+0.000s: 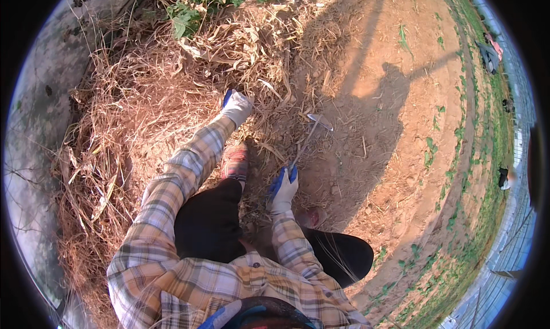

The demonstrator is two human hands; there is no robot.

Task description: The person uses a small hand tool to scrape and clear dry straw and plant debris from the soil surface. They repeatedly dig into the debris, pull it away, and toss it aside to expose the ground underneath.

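dry field soil | left hand [236,106] grip clenched in straw [143,100] | right hand [284,187] grip grasping hoe [312,134]

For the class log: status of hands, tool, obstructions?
Left hand grabbing dry straw. Right hand shut on hand hoe, blade on soil. Straw heaped ahead.

Your left hand [237,106] wears a white knitted cloth glove with a blue coating, and it sinks into dry straw [143,100] — brittle, rough, matt, pale tan. Your right hand [284,190] has the same soft glove, closed round a thin tool [309,137] whose metal head shines dull grey. Your shirt sleeves [183,174] are woven plaid cloth, soft and matt. The soil [401,134] looks dry, crumbly and powdery — reddish brown, no gloss at all.
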